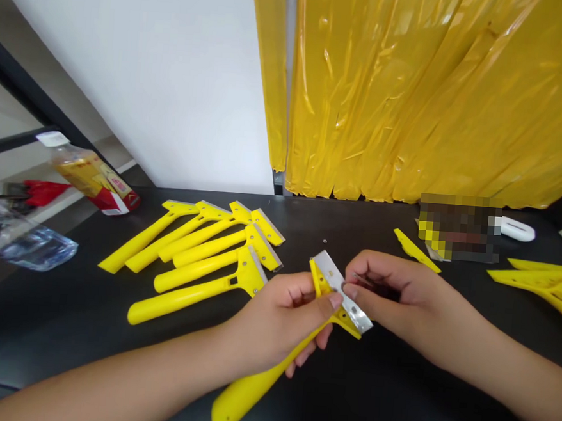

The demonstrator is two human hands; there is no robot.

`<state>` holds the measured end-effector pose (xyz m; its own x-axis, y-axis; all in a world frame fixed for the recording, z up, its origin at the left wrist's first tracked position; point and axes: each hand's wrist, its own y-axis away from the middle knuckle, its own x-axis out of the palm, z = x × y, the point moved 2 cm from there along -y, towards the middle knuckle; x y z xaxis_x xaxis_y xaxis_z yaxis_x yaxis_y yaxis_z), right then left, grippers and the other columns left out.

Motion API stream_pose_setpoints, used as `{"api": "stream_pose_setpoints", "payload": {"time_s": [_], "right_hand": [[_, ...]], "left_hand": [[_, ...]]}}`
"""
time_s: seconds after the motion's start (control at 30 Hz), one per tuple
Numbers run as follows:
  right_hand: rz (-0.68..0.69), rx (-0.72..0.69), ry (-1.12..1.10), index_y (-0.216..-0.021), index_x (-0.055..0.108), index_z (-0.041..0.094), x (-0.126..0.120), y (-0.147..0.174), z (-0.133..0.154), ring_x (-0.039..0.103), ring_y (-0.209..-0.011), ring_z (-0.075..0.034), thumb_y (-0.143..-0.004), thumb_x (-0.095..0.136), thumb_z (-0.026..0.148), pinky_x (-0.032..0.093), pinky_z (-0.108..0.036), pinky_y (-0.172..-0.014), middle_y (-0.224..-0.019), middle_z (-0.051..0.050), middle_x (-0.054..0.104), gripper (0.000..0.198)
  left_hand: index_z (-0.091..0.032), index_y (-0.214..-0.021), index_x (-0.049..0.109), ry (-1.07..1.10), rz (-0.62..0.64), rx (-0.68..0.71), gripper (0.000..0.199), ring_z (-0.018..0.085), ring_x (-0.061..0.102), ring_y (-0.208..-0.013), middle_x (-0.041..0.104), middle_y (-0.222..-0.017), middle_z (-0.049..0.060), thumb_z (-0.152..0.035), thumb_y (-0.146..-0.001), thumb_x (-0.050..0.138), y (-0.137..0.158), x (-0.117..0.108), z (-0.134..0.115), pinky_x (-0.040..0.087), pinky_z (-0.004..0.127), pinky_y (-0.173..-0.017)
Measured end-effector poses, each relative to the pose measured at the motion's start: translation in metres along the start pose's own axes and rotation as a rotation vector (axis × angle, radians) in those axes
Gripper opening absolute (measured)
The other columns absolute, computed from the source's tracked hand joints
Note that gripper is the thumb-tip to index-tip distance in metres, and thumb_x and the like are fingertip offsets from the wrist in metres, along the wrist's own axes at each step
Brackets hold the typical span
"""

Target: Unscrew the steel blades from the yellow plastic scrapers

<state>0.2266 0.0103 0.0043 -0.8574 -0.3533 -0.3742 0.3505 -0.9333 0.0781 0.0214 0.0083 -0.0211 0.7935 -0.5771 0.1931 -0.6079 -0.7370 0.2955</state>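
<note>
My left hand [273, 319] is closed around the neck of a yellow scraper [255, 388], its handle slanting down toward me. Its thumb presses a flat metal blade [326, 266] against the scraper's head. At the blade's far side, my right hand [400, 292] is pinched closed; something thin and dark shows between its fingers, too small to name. Left of my hands, several yellow scrapers [193, 295] with metal blades lie fanned in a row. A loose yellow strip [417, 251] lies beyond my right hand.
Yellow scraper bodies [545, 287] lie at the right edge of the black table [83, 350]. A labelled drink bottle [95, 175] and a clear plastic bottle [40, 245] are at left. A tiny ring [325, 241] and a white oval object [518, 229] lie near yellow film [413, 104].
</note>
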Motion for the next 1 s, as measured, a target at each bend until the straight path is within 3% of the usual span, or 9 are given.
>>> {"api": "stream_pose_setpoints", "payload": {"time_s": [0.27,0.37,0.5,0.63,0.87,1.0], "right_hand": [[0.076,0.024,-0.020,-0.088,0.062,0.025,0.000,0.003,0.003,0.051,-0.075,-0.015,-0.103,0.064,0.048,0.042,-0.028,-0.067,-0.079,0.003,0.059,0.028],[0.065,0.028,0.071,-0.088,0.065,0.025,-0.006,0.001,0.003,0.053,-0.075,-0.017,-0.102,0.063,0.053,0.041,-0.030,-0.066,-0.079,0.001,0.061,0.032],[-0.076,0.124,0.508,-0.083,0.067,0.027,-0.028,-0.002,-0.008,0.056,-0.071,-0.019,-0.102,0.054,0.064,0.039,-0.034,-0.062,-0.076,-0.001,0.064,0.044],[-0.204,0.317,0.919,-0.078,0.064,0.027,-0.044,-0.003,-0.026,0.059,-0.067,-0.025,-0.087,0.068,0.072,0.036,-0.038,-0.062,-0.074,-0.006,0.067,0.046],[-0.119,0.325,0.867,-0.087,0.065,0.027,-0.040,-0.013,-0.038,0.066,-0.074,-0.026,-0.081,0.077,0.054,0.039,-0.036,-0.063,-0.084,-0.004,0.073,0.030],[-0.073,0.290,0.757,-0.089,0.063,0.027,-0.043,-0.018,-0.037,0.065,-0.070,-0.021,-0.086,0.070,0.045,0.040,-0.033,-0.061,-0.081,-0.002,0.072,0.020]], "left_hand": [[-0.022,-0.090,0.057,-0.054,-0.018,-0.014,0.038,0.007,0.050,-0.039,0.059,-0.064,-0.006,-0.057,-0.103,0.065,0.002,0.003,-0.002,0.043,0.014,-0.032],[-0.022,-0.089,0.058,-0.068,-0.051,-0.020,0.038,0.008,0.050,-0.039,0.058,-0.061,-0.006,-0.057,-0.102,0.065,0.001,0.003,-0.004,0.042,0.014,-0.031],[-0.022,-0.082,0.057,-0.057,-0.149,-0.043,0.041,0.009,0.048,-0.037,0.054,-0.057,-0.006,-0.057,-0.101,0.064,-0.001,0.000,-0.011,0.041,0.016,-0.030],[-0.022,-0.080,0.056,-0.054,-0.192,-0.041,0.042,0.009,0.049,-0.037,0.054,-0.058,-0.006,-0.057,-0.102,0.064,-0.001,-0.002,-0.014,0.043,0.017,-0.030],[-0.022,-0.080,0.056,-0.063,-0.197,-0.054,0.039,0.009,0.049,-0.038,0.055,-0.059,-0.006,-0.052,-0.103,0.062,-0.001,-0.002,-0.014,0.043,0.018,-0.031],[-0.022,-0.080,0.056,-0.072,-0.196,-0.055,0.039,0.009,0.050,-0.038,0.056,-0.059,-0.005,-0.052,-0.104,0.061,-0.002,-0.003,-0.015,0.043,0.017,-0.031]]}}
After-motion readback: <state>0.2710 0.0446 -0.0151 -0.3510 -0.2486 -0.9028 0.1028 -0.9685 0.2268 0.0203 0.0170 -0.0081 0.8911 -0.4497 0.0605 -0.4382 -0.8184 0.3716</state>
